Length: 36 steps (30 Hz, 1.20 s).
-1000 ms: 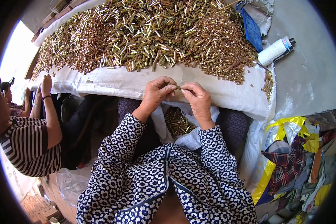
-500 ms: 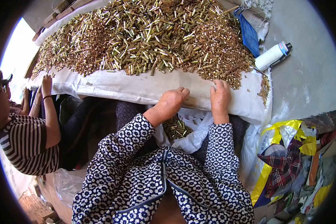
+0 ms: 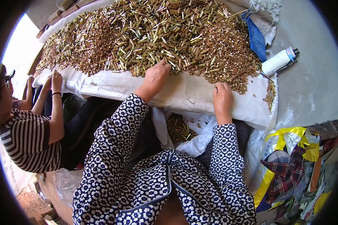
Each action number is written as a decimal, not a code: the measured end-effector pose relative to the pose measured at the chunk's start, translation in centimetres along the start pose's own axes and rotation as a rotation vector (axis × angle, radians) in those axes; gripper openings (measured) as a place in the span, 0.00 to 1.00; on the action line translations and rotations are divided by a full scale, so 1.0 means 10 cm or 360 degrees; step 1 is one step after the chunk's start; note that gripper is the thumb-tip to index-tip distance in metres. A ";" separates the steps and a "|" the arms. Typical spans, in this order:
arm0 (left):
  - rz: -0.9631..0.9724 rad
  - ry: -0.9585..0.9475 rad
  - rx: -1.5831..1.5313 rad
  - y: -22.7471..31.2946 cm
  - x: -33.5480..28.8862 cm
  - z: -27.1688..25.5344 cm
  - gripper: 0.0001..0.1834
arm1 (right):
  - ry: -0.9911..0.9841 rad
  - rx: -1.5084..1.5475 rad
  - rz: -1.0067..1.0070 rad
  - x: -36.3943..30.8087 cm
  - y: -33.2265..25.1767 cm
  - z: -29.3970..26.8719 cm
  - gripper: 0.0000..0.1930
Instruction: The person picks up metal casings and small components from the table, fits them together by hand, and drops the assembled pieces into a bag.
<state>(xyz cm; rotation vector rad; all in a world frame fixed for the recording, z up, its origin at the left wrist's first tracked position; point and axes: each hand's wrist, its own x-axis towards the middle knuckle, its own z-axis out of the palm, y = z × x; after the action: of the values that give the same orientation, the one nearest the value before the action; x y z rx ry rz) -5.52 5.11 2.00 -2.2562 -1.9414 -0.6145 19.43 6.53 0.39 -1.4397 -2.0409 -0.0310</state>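
A wide heap of gold-coloured metal pins [image 3: 150, 41] covers the white cloth-topped table [image 3: 116, 80] in front of me. My left hand [image 3: 156, 78] reaches to the heap's near edge, its fingertips pinched together among the pins; what they hold is hidden. Beside the heap of small coppery metal bits [image 3: 229, 48], my right hand [image 3: 223, 98] rests over the table's front edge with fingers curled in; anything inside them cannot be seen. Between my knees hangs an open white bag [image 3: 199, 140] with loose pins [image 3: 181, 129] in it.
On the right lie a blue dustpan-like scoop [image 3: 256, 39] and a white bottle [image 3: 279, 62]. A yellow and white sack [image 3: 264, 180] with a plaid cloth [image 3: 287, 170] stands lower right. At left, a person in a striped shirt [image 3: 30, 138] works at the same table.
My left hand has moved forward and left, from the table's front edge to the heap of pins. My right hand stays near its place, its fingers more curled. The view has shifted slightly.
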 end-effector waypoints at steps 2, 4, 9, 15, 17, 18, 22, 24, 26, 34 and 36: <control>0.0145 -0.0057 0.0031 0.04 -0.01 0.00 0.04 | 0.0061 0.0263 -0.0084 -0.03 -0.05 0.05 0.03; 0.0299 -0.0109 0.0059 0.07 -0.02 0.01 0.04 | 0.0049 0.0351 -0.0087 -0.08 -0.13 0.07 0.03; 0.0167 -0.0079 0.0050 0.06 -0.01 -0.01 0.04 | 0.0080 0.0621 -0.0189 -0.16 -0.24 0.12 0.05; 0.0147 -0.0019 -0.0250 0.11 -0.16 -0.07 0.05 | -0.0050 0.1047 0.0047 -0.22 -0.39 0.06 0.05; 0.0163 -0.0056 -0.0255 0.15 -0.19 -0.09 0.06 | -0.0047 0.1093 0.0042 -0.24 -0.40 0.10 0.05; 0.0163 -0.0054 -0.0255 0.15 -0.19 -0.07 0.06 | -0.0046 0.1092 0.0040 -0.23 -0.40 0.10 0.05; -0.0013 -0.0112 -0.0215 0.12 -0.17 -0.07 0.06 | -0.0060 0.1068 0.0023 -0.27 -0.41 0.09 0.05; -0.0023 -0.0164 -0.0207 0.12 -0.16 -0.07 0.06 | -0.0058 0.1056 0.0025 -0.27 -0.43 0.07 0.05; 0.0064 0.0140 -0.0293 0.14 -0.15 -0.05 0.10 | -0.0114 0.1212 0.0144 -0.28 -0.51 0.03 0.05; -0.0422 -0.0505 -0.1822 0.56 -0.33 -0.30 0.19 | -0.0258 0.1609 0.0253 -0.22 -0.70 0.01 0.05; -0.0414 -0.0520 -0.1797 0.56 -0.36 -0.27 0.16 | -0.0241 0.1666 0.0226 -0.21 -0.72 0.01 0.05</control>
<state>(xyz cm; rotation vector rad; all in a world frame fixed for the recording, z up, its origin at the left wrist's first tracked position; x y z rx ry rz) -1.12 -0.09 4.18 -2.7738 -2.4260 -1.8649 13.66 1.89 1.62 -0.8899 -1.6009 1.0625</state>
